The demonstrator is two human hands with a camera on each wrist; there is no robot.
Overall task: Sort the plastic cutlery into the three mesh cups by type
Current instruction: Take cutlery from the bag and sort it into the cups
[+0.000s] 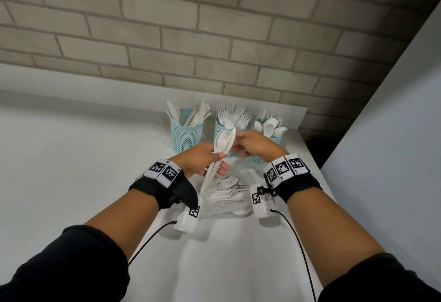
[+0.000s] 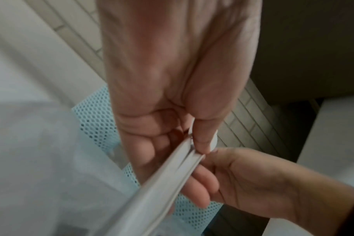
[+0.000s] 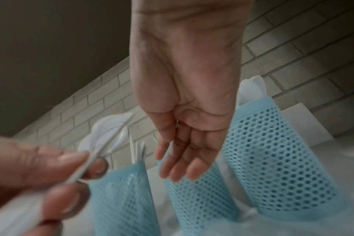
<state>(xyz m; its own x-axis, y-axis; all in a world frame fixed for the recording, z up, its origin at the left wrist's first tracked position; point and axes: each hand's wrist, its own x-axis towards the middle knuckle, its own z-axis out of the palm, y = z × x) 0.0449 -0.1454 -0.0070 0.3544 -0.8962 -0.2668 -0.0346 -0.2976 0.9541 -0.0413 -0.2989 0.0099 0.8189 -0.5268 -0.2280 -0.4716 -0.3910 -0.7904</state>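
The left hand (image 1: 202, 158) is holding a small bundle of cutlery (image 1: 220, 151) upright above the table (image 1: 71, 170), its grip clamped round the handles so that the heads are fanning out at the top where a fork and what looks like a knife can be told apart. The right hand (image 1: 253, 145) is reaching across to those heads, its grip loose and apart with the fingers relaxed and holding nothing, probably so it can pluck one piece out. Just behind the hands, three mesh cups are standing in a row against the brick wall (image 1: 214, 27): the left cup (image 1: 186, 134) is taking knives, the middle cup (image 1: 220, 126) forks, the right cup (image 1: 278, 139) spoons, each with the heads pointing up so the type is showing. A heap of unsorted pieces (image 1: 226, 193) is lying on the table below the hands, so the sorting is looking well along but not finished
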